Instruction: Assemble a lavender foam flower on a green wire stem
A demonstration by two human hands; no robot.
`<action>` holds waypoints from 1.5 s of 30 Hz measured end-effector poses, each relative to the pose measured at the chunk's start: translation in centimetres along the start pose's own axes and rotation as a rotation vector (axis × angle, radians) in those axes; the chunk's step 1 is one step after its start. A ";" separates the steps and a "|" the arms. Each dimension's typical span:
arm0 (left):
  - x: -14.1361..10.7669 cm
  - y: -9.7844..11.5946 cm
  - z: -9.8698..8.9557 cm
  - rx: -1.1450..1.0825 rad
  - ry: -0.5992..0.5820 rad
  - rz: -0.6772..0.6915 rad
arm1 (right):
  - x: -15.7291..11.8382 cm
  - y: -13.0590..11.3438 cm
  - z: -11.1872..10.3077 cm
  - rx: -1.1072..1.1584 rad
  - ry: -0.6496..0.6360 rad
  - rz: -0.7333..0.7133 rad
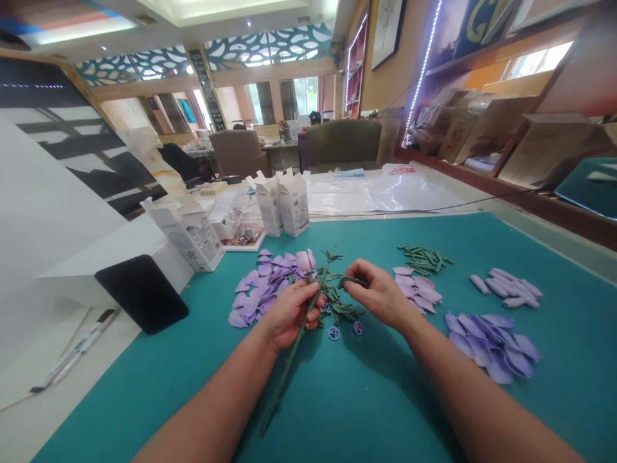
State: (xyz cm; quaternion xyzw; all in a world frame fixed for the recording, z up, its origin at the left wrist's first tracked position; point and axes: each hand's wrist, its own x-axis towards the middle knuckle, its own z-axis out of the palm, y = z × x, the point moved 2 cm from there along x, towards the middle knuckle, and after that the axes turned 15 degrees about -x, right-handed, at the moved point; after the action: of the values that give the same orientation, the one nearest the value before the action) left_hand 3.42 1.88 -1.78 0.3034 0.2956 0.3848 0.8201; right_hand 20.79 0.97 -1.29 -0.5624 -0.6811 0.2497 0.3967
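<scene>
My left hand (295, 312) is closed around a long green artificial flower stem (288, 370), which slants from the lower left up to a leafy tip. A pale pink flower head (305, 260) shows just beyond the fingers; whether it joins the stem I cannot tell. My right hand (373, 289) pinches a dark green leaf (353, 280) beside the stem, apart from it. Under and between the hands lies a heap of small green leaf pieces (343, 311). Two small purple rings (333, 333) rest on the mat in front of the heap.
Lilac petals (263, 289) are heaped left of my hands. On the right lie pink petals (420, 291), green tubes (424, 259), pale pink buds (513, 287) and purple petals (496, 344). A black tablet (141, 294) leans at left, near white cartons (186, 231) on the green mat's (193, 379) far side.
</scene>
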 end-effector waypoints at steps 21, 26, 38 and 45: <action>-0.2 -0.1 0.2 0.000 -0.044 -0.017 | -0.2 -0.7 0.5 0.350 -0.061 -0.020; -0.3 -0.1 0.3 0.010 -0.070 -0.019 | -0.2 -0.9 0.4 0.333 -0.044 -0.035; -0.5 -0.2 0.7 0.008 -0.088 -0.034 | -0.3 -1.0 0.4 0.323 -0.005 -0.038; -0.7 -0.4 0.8 0.000 -0.099 -0.039 | -0.3 -1.1 0.4 0.340 0.015 -0.039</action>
State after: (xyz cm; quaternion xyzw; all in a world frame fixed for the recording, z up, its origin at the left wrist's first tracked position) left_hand 3.82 0.91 -1.32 0.3164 0.2603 0.3533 0.8410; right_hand 19.84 0.44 -0.74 -0.4756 -0.6367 0.3496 0.4961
